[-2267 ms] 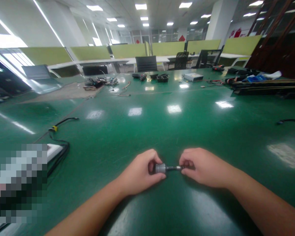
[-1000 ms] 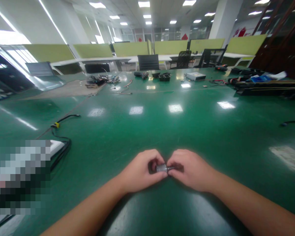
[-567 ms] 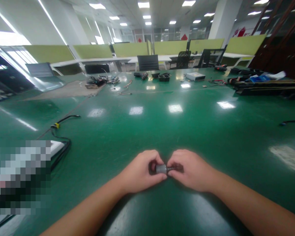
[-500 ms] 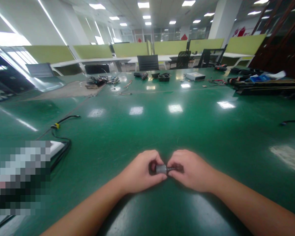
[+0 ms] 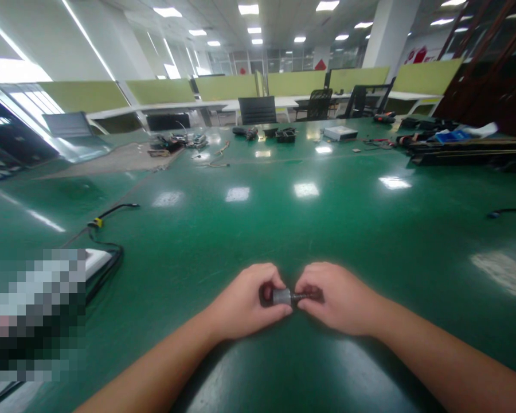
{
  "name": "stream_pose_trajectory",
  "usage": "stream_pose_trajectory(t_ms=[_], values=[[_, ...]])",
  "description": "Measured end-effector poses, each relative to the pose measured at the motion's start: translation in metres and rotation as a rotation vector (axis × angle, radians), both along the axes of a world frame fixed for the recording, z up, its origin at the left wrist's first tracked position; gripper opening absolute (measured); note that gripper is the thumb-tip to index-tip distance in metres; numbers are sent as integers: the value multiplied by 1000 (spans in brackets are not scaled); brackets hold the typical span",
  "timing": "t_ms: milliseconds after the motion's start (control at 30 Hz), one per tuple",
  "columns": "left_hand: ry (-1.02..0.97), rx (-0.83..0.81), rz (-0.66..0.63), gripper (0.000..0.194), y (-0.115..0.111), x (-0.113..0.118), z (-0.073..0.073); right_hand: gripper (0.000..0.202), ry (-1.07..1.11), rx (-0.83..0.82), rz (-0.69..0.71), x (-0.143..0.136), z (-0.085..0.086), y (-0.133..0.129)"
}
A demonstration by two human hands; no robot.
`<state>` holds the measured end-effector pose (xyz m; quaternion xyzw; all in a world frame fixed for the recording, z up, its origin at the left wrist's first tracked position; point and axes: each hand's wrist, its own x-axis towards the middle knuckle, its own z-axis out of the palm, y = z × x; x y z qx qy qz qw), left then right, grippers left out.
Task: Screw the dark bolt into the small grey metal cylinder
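My left hand [image 5: 253, 301] is closed around a small grey metal cylinder [image 5: 281, 296], its thumb below and forefinger above. A thin dark rod, which looks like a screw [image 5: 300, 296], sticks out of the cylinder's right end. The fingers of my right hand [image 5: 333, 298] close around that rod from the right. Both hands are low over the green tabletop [image 5: 258, 235], with a narrow gap between their fingertips. The far ends of the cylinder and rod are partly hidden within the curled fingers.
Left of me lies a blurred-out pale object [image 5: 98, 261] beside a black cable [image 5: 120, 206] with a yellow tag. Tools and parts [image 5: 178, 142] lie along the far edge, near a white box [image 5: 339, 133]. Long black bars [image 5: 464, 154] are stacked at far right.
My right hand has shifted very slightly to the right, and the gap between the fingertips is a little wider. The left hand keeps its grip, and the view has moved slightly.
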<state>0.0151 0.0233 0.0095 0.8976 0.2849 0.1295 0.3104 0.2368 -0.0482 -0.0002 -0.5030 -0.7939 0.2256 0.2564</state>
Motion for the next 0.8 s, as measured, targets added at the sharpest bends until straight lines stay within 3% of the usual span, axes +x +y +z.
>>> stream_pose_trajectory(t_ms=[800], values=[[11, -21, 8, 24, -1, 2, 4, 5, -68, -63, -19, 7, 6, -2]])
